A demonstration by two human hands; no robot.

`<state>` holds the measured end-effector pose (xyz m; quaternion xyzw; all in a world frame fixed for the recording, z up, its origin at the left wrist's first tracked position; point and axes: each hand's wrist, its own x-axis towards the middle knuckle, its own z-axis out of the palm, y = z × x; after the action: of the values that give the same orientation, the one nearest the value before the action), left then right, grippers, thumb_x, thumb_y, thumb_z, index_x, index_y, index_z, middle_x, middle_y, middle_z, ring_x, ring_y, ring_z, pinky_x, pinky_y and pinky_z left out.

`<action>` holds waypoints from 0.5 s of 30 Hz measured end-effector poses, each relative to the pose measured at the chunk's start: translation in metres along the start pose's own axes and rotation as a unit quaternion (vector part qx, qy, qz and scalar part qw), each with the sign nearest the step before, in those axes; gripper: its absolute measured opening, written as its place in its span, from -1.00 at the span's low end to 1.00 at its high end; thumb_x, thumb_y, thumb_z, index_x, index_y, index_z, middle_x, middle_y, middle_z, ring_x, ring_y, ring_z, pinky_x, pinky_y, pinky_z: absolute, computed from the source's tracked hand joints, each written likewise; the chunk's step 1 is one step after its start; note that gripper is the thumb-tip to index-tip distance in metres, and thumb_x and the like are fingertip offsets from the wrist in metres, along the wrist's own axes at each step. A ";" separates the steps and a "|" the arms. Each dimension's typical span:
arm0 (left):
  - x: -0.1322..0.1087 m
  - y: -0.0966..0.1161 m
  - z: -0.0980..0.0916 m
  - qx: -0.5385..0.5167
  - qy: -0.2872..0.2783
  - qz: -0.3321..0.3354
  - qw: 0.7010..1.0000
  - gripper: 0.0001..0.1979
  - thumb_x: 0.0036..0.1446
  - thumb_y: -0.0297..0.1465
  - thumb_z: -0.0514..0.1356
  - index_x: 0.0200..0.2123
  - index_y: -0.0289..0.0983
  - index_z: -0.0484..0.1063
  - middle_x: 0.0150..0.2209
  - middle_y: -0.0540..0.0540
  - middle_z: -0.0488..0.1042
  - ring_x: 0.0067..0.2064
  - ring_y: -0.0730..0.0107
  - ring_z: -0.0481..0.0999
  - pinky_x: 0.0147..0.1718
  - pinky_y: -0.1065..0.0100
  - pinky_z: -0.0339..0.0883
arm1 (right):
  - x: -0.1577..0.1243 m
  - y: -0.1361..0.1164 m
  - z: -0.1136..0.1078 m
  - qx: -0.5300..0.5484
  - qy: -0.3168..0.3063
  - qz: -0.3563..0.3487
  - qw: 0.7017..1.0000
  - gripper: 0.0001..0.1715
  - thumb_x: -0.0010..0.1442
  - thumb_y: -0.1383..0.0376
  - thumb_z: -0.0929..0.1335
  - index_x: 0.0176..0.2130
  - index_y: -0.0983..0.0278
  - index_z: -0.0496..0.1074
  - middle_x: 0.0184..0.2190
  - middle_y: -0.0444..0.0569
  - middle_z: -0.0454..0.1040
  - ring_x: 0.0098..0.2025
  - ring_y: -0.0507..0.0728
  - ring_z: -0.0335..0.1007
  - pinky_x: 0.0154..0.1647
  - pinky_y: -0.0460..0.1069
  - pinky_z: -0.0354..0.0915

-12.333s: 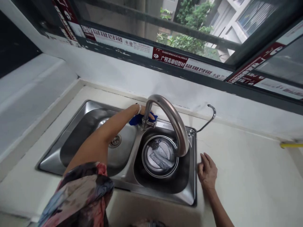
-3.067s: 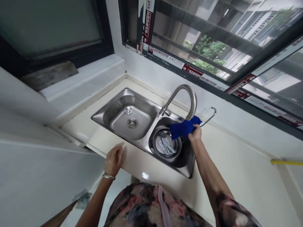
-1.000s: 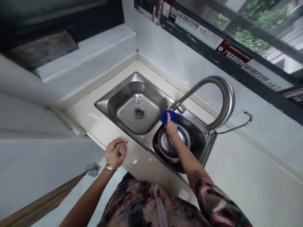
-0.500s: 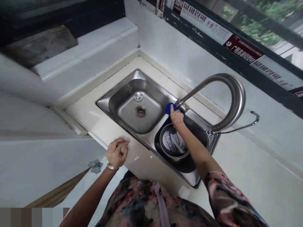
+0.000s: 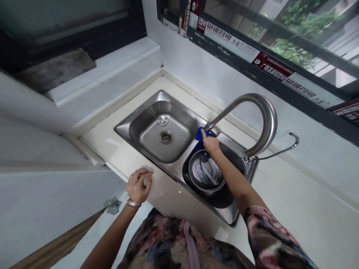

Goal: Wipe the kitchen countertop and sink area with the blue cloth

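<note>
A blue cloth (image 5: 202, 135) is held in the right hand (image 5: 210, 144), which is closed around it with the fingers wrapped over the top. The grip sits at the faucet base (image 5: 213, 130), and the cloth is pressed against the metal there. One fold of the cloth hangs out below the hand, toward the right basin. The hold looks well suited to close work: the cloth lies between the fingertips and the steel, so pressure can be brought right into the joint where the faucet meets the sink.

The curved spout (image 5: 269, 116) rises from just beyond the grip and arches away to its right. Directly below the grip, a round strainer (image 5: 190, 168) sits in the right basin, with a plastic bag (image 5: 206, 173) lying in it. To the left of the grip is the steel left basin (image 5: 148, 129), with its drain (image 5: 166, 137) at the center.

Well to the lower left of the grip, the left hand (image 5: 138, 185) is poised at the front edge of the counter (image 5: 106, 149). Its fingers are loosely curled, and nothing can be seen held in them. A bangle (image 5: 133, 203) is worn on that wrist.
</note>
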<state>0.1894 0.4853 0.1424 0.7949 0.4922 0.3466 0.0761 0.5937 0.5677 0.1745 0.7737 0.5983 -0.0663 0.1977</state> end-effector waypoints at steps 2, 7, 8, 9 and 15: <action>0.000 -0.001 0.001 -0.002 0.003 0.005 1.000 -0.87 0.23 -0.40 0.27 -0.19 -0.15 0.63 -0.14 -0.13 0.61 -0.11 0.18 0.59 -0.09 0.17 0.42 | -0.014 0.015 0.010 -0.026 0.002 -0.002 1.000 -0.14 0.40 0.47 0.07 0.55 0.25 -0.31 -0.11 0.32 0.58 -0.10 0.26 0.61 -0.09 0.10 0.46; 0.000 -0.001 0.002 0.000 -0.005 -0.004 1.000 -0.86 0.23 -0.38 0.26 -0.18 -0.14 0.63 -0.14 -0.14 0.61 -0.11 0.17 0.59 -0.09 0.15 0.43 | -0.036 0.066 0.026 0.030 -0.006 0.120 0.992 -0.18 0.41 0.45 0.15 0.55 0.31 -0.15 -0.13 0.31 0.58 -0.14 0.30 0.61 -0.09 0.17 0.46; 0.000 -0.001 0.003 0.003 -0.004 -0.004 1.000 -0.86 0.24 -0.38 0.26 -0.18 -0.15 0.63 -0.14 -0.14 0.61 -0.11 0.17 0.60 -0.08 0.15 0.43 | -0.038 0.075 0.026 0.050 -0.007 0.150 0.987 -0.18 0.40 0.43 0.19 0.54 0.35 -0.13 -0.14 0.31 0.58 -0.14 0.30 0.61 -0.08 0.17 0.46; 0.000 -0.001 0.003 0.006 -0.002 -0.004 1.000 -0.86 0.24 -0.37 0.26 -0.18 -0.15 0.63 -0.14 -0.15 0.61 -0.10 0.17 0.60 -0.08 0.15 0.44 | -0.039 0.083 0.027 0.066 -0.006 0.168 0.984 -0.17 0.40 0.40 0.22 0.53 0.38 -0.11 -0.13 0.32 0.58 -0.14 0.31 0.61 -0.07 0.17 0.45; 0.001 -0.001 0.002 0.009 -0.002 0.007 1.000 -0.86 0.24 -0.38 0.25 -0.17 -0.15 0.62 -0.15 -0.14 0.62 -0.09 0.17 0.60 -0.09 0.15 0.43 | -0.032 0.066 0.028 0.185 0.043 0.187 0.964 -0.10 0.41 0.25 0.23 0.51 0.54 -0.20 -0.08 0.34 0.58 -0.05 0.33 0.59 0.02 0.16 0.43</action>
<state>0.1907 0.4866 0.1407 0.7996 0.4897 0.3409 0.0679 0.6510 0.5141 0.1747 0.8972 0.4278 -0.1042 0.0335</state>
